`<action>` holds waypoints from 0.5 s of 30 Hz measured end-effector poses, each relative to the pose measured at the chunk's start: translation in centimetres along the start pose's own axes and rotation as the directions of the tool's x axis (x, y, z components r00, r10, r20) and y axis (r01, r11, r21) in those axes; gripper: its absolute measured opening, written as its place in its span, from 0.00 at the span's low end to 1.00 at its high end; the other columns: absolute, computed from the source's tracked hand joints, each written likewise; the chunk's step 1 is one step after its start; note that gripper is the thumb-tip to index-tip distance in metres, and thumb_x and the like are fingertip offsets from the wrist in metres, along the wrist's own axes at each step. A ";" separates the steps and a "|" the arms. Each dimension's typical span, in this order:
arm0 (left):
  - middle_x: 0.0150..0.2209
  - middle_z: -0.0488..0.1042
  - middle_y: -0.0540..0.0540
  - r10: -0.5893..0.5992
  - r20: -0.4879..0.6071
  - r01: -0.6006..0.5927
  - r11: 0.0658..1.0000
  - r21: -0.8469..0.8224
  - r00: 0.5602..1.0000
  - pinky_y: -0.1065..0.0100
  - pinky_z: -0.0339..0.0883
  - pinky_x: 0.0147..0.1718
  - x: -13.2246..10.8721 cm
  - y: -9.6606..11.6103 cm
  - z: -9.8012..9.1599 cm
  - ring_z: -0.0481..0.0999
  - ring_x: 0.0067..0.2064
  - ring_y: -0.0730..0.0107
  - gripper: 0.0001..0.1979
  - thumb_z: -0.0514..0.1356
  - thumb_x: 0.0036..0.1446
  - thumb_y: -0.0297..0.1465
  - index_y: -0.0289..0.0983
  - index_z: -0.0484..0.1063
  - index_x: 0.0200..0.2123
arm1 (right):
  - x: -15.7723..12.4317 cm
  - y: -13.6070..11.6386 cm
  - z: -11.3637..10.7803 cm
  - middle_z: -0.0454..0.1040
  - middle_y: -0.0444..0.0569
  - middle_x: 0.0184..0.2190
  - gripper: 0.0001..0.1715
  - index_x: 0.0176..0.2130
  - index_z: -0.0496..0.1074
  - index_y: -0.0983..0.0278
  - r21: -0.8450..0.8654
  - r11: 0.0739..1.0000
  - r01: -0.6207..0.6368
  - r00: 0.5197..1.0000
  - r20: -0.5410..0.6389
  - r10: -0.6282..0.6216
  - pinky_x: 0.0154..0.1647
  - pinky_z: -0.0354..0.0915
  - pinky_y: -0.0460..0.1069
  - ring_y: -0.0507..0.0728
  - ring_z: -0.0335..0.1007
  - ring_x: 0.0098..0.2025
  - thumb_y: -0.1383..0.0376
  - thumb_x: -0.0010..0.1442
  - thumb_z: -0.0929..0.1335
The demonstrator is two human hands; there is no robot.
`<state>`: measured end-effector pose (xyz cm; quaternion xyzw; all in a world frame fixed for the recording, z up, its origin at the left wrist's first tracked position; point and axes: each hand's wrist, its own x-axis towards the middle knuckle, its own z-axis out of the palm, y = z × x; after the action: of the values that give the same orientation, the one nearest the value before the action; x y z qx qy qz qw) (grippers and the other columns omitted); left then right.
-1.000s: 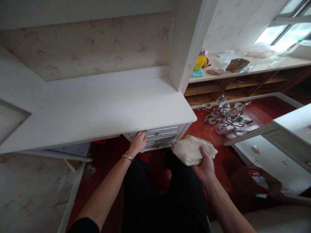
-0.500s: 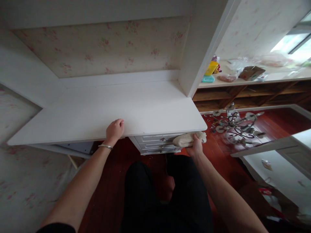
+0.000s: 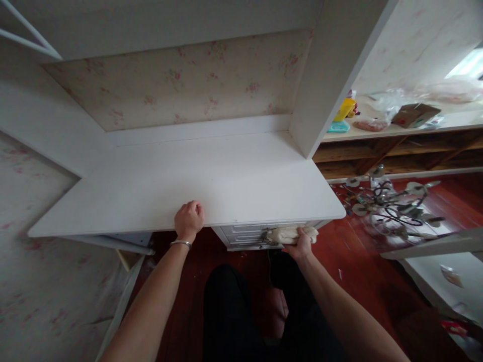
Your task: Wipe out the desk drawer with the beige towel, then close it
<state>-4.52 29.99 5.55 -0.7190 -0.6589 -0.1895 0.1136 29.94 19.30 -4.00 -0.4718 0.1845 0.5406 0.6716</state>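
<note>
A white desk (image 3: pixel 211 176) with a drawer unit (image 3: pixel 241 235) under its right half stands in front of me. My left hand (image 3: pixel 189 220), with a silver bangle (image 3: pixel 181 244) on the wrist, is closed in a fist and rests on the desk's front edge; nothing shows in it. Down at the drawer fronts, my right hand (image 3: pixel 301 246) grips a folded off-white cloth (image 3: pixel 283 235). The cloth lies against the fronts near their metal handles and covers part of them. Some fingertips of the right hand are hidden behind the cloth.
White side panels (image 3: pixel 339 75) rise from the desk. Right of it, a chandelier (image 3: pixel 396 201) lies on the red wooden floor (image 3: pixel 339 296) among small parts. A low shelf (image 3: pixel 362 151) carries a cardboard box (image 3: pixel 415 115), plastic bags and a yellow container (image 3: pixel 344 109).
The view has shifted, so the desk sits lower and further right. Against the drawer fronts, my right hand and the cloth have moved left and slightly down. My left fist stays at the desk edge.
</note>
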 end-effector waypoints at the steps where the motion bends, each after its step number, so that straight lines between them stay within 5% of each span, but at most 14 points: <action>1: 0.35 0.76 0.43 0.007 -0.003 -0.007 1.000 0.001 1.000 0.64 0.57 0.33 0.0 0.0 0.0 0.72 0.38 0.59 0.11 0.50 0.61 0.31 0.39 0.73 0.36 | -0.1 0.2 0.2 0.77 0.47 0.36 0.13 0.44 0.69 0.63 -0.004 1.000 -0.015 1.000 0.007 0.015 0.43 0.71 0.60 0.57 0.75 0.35 0.65 0.64 0.59; 15: 0.33 0.75 0.43 0.004 -0.013 -0.004 1.000 0.010 1.000 0.63 0.57 0.34 -0.3 0.1 0.0 0.72 0.38 0.58 0.11 0.50 0.60 0.30 0.39 0.72 0.33 | -7.1 -3.0 3.2 0.74 0.45 0.34 0.10 0.43 0.67 0.63 -0.037 0.999 0.032 0.995 0.099 -0.028 0.35 0.76 0.54 0.55 0.74 0.36 0.67 0.66 0.60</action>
<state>-4.44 29.65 5.46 -0.7186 -0.6576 -0.1906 0.1218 29.32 18.11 4.28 -0.4600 0.1338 0.5566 0.6788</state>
